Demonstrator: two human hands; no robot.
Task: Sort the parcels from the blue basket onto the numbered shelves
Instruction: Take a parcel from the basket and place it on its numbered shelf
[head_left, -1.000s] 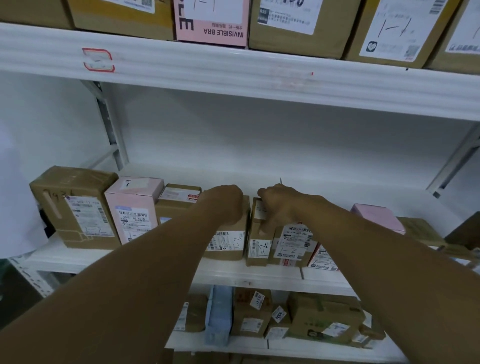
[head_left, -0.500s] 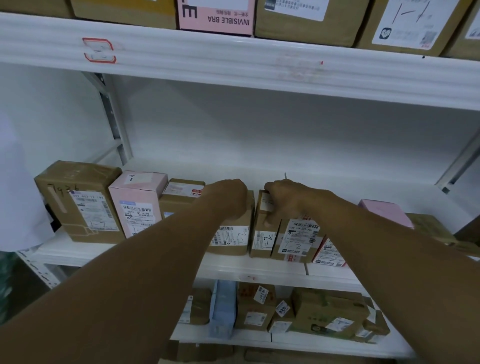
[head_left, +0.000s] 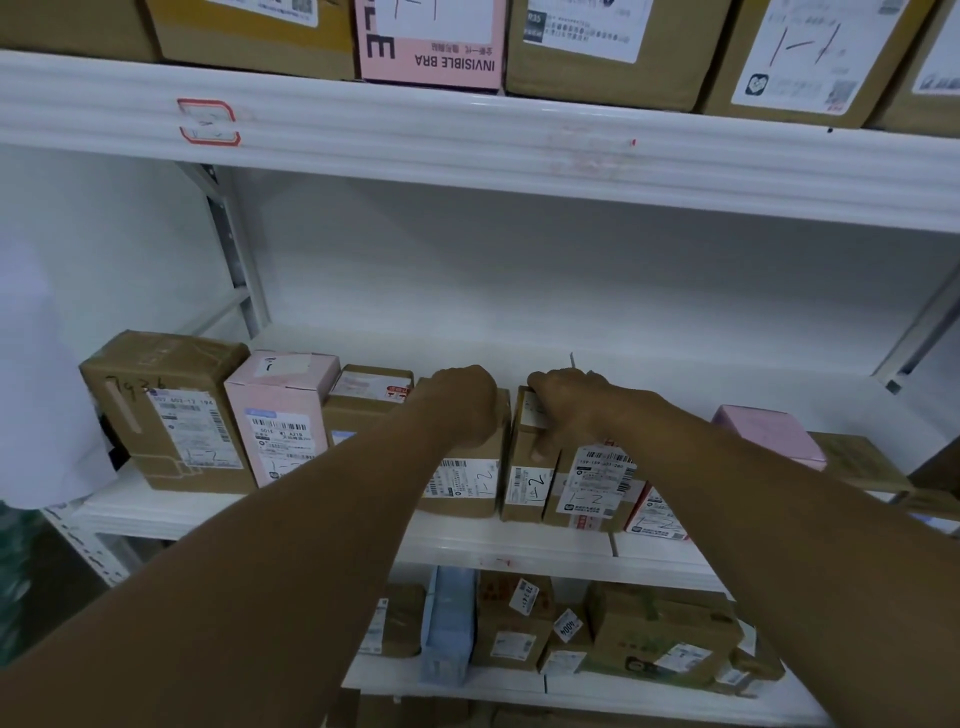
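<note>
Seating a parcel in its row looks like the step in hand, and the head view is the only one to go by. The narrow parcel (head_left: 527, 480), a small brown carton marked 1-2, stands upright on the middle shelf (head_left: 519, 548), near its front edge. The right hand (head_left: 571, 410) grasps it from above, fingers curled over the top and thumb pressed on the front face, a close pinch with no slack showing. Just left of the narrow parcel and touching it stands a wider parcel (head_left: 465, 483), also marked 1-2. The left hand (head_left: 460, 402) lies clenched over its top, though whether the fingers hook behind it is hidden. Just right of the narrow parcel stands a labelled carton (head_left: 597, 483). I judge the narrow parcel light and stiff, its faces a little slick under tape and label. The top edges give the surest hold, and squeezing the broad faces could dent it. No blue basket is in view.
</note>
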